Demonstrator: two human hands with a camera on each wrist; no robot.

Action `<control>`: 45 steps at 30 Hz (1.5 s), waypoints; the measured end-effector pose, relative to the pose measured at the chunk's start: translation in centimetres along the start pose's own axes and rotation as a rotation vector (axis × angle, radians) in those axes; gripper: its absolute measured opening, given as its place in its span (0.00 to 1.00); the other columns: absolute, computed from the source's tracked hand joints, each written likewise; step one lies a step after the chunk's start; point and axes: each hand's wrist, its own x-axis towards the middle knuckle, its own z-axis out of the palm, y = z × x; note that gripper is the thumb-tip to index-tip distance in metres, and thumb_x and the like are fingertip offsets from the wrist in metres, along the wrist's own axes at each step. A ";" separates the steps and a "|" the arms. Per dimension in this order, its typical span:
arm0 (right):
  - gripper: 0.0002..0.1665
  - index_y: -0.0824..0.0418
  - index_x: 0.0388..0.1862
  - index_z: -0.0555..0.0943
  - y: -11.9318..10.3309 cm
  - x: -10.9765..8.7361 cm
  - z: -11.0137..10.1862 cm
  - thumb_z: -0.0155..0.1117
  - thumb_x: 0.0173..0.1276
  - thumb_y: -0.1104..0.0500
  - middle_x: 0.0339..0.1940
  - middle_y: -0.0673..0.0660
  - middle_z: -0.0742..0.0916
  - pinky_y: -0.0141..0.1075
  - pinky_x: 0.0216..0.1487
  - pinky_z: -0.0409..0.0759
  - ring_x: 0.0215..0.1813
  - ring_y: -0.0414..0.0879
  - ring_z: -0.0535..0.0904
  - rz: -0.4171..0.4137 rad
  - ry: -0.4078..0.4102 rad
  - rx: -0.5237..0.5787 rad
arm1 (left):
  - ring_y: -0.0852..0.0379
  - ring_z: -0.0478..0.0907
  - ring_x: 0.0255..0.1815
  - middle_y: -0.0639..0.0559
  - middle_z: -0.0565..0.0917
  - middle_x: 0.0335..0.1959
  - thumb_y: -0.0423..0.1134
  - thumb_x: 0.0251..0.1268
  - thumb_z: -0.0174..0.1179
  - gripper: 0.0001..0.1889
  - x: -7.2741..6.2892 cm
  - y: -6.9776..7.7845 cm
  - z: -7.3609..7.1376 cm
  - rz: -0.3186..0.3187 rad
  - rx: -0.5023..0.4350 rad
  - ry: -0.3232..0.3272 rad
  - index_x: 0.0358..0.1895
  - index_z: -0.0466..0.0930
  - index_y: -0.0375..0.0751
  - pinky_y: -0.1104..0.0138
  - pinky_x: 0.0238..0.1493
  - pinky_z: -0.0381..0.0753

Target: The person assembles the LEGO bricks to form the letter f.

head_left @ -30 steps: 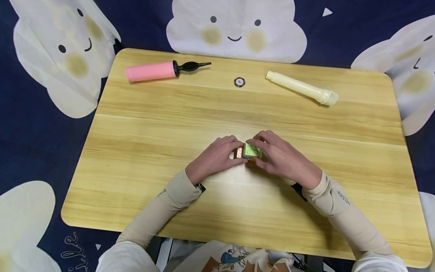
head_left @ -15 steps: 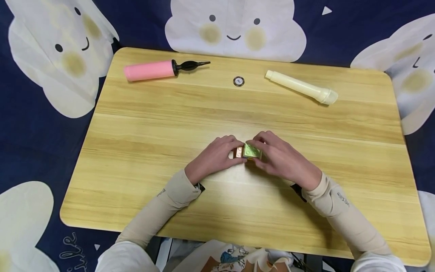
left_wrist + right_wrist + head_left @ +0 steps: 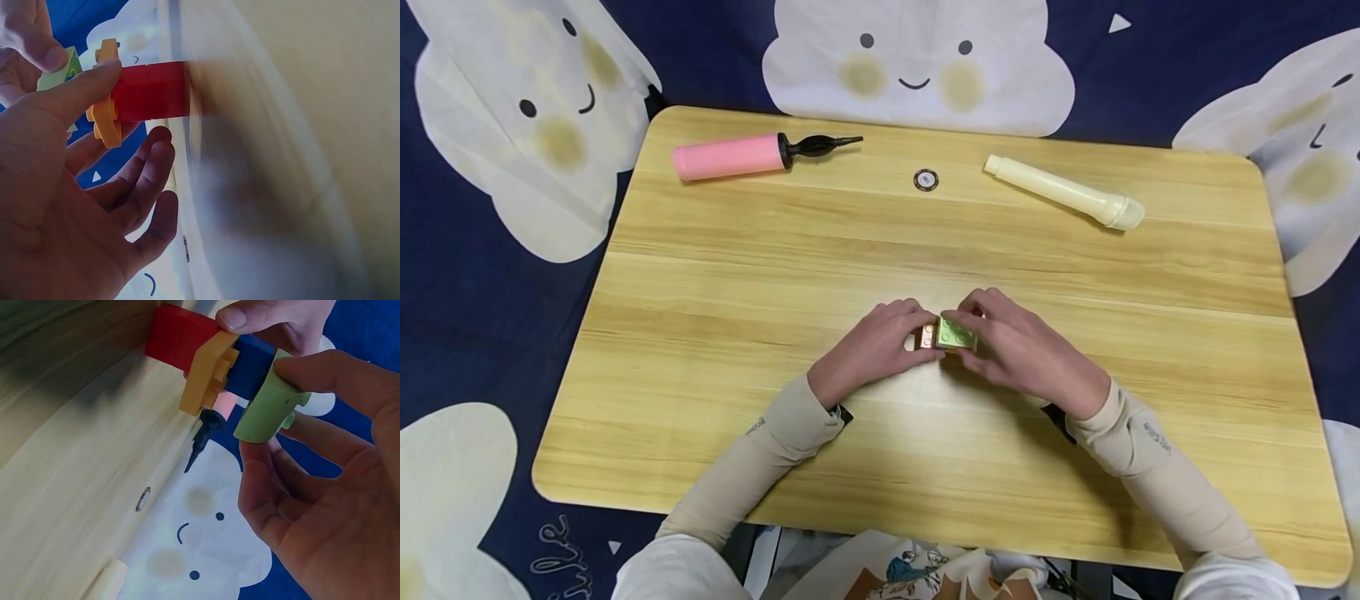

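Building bricks form a stack on the table in front of me: red bricks (image 3: 150, 92) at the bottom, an orange brick (image 3: 201, 375) across them, then a blue brick (image 3: 249, 365). A light green brick (image 3: 272, 406) with a curved side sits at the top, right against the blue one. My left hand (image 3: 883, 340) pinches the stack near the orange and blue bricks, its other fingers spread beside the red ones. With thumb and fingers, my right hand (image 3: 1026, 354) holds the green brick by its edges.
Along the far side of the wooden table (image 3: 760, 283) lie a pink hand pump (image 3: 730, 157) with a black nozzle, a small round chip (image 3: 926, 180) and a cream toy microphone (image 3: 1063, 192). A dark blue cloth with clouds hangs behind.
Both hands keep their hold on the stack with barely any movement. In the head view, the blue and orange edges under the green brick show slightly less than before.
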 end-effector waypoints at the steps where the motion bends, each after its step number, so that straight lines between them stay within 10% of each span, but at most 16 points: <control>1: 0.23 0.66 0.52 0.84 0.0 0.0 -0.1 0.77 0.58 0.63 0.43 0.57 0.80 0.39 0.40 0.78 0.43 0.48 0.74 0.002 -0.001 0.000 | 0.58 0.73 0.40 0.53 0.80 0.44 0.55 0.66 0.65 0.23 0.0 0.0 0.0 0.001 -0.001 -0.001 0.57 0.82 0.45 0.63 0.42 0.73; 35: 0.35 0.68 0.69 0.72 1.0 -0.6 -1.7 0.71 0.64 0.62 0.51 0.62 0.81 0.47 0.51 0.78 0.50 0.52 0.76 0.061 0.013 0.018 | 0.57 0.76 0.48 0.48 0.79 0.55 0.44 0.60 0.72 0.34 0.5 1.2 -0.1 0.043 -0.084 -0.034 0.67 0.70 0.36 0.63 0.53 0.77; 45: 0.23 0.65 0.56 0.73 1.8 -1.2 -2.1 0.69 0.65 0.65 0.47 0.58 0.82 0.48 0.52 0.77 0.49 0.51 0.77 0.049 0.090 0.167 | 0.53 0.75 0.56 0.46 0.77 0.60 0.41 0.56 0.75 0.48 0.7 1.8 -0.5 0.012 -0.225 -0.085 0.77 0.55 0.42 0.60 0.60 0.74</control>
